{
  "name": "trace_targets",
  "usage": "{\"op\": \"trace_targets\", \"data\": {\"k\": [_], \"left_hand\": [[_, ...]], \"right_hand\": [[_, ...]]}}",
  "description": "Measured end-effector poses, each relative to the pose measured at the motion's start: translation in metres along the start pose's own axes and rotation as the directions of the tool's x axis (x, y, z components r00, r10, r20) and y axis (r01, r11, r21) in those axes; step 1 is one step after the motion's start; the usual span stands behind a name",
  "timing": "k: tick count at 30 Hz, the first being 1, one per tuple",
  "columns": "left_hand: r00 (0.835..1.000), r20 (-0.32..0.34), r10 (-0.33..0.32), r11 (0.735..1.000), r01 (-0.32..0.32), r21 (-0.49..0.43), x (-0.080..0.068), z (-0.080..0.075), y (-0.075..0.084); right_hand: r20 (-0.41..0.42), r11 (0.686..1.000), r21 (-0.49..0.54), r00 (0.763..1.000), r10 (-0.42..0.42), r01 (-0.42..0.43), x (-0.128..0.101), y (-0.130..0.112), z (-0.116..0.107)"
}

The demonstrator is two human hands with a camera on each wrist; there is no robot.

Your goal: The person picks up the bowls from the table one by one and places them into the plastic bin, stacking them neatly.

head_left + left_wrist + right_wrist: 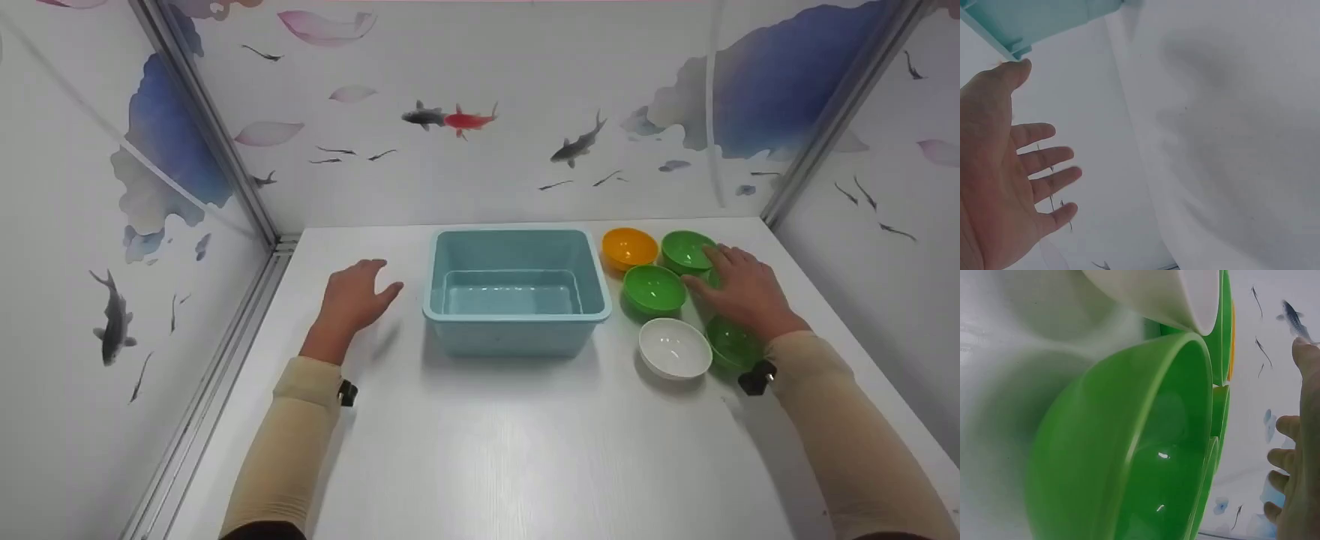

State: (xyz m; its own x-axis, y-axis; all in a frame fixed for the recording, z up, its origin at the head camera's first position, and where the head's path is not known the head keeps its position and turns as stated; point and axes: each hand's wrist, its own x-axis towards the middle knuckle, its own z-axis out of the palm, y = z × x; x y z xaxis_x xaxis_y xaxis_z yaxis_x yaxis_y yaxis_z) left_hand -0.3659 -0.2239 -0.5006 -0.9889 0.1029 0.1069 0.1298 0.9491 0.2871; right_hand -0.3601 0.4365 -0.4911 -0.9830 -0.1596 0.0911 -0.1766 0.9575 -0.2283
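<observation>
A light teal plastic tub stands empty in the middle of the white table. My left hand hovers open just left of the tub, palm down and holding nothing; in the left wrist view its spread palm lies near the tub's corner. To the tub's right sit an orange bowl, green bowls and a white bowl. My right hand lies flat over another green bowl, with nothing gripped. A further green bowl sits under that wrist.
Fish-patterned walls close the table at the back, left and right. Bare tabletop stretches in front of the tub toward me. In the right wrist view the white bowl lies beside the green one.
</observation>
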Motion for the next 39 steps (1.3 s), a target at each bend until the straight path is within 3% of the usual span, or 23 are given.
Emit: {"op": "trace_targets", "data": {"k": [6, 12, 28, 39], "left_hand": [[0.995, -0.104, 0.007, 0.981, -0.027, -0.190, -0.007, -0.011, 0.020], [0.993, -0.119, 0.014, 0.961, -0.046, -0.271, -0.015, -0.018, 0.046], [0.990, -0.085, 0.116, 0.978, -0.129, -0.164, -0.032, -0.016, 0.098], [0.985, -0.010, 0.174, 0.980, -0.174, -0.100, -0.036, -0.004, 0.104]], "right_hand": [[-0.030, 0.996, 0.072, 0.998, 0.052, -0.050, -0.003, 0.000, 0.002], [-0.050, 0.993, 0.100, 0.997, 0.062, -0.057, -0.007, 0.000, 0.002], [-0.050, 0.988, 0.123, 0.994, 0.097, -0.090, -0.014, -0.001, 0.004], [-0.037, 0.986, 0.139, 0.995, 0.096, -0.090, -0.015, -0.005, 0.002]]}}
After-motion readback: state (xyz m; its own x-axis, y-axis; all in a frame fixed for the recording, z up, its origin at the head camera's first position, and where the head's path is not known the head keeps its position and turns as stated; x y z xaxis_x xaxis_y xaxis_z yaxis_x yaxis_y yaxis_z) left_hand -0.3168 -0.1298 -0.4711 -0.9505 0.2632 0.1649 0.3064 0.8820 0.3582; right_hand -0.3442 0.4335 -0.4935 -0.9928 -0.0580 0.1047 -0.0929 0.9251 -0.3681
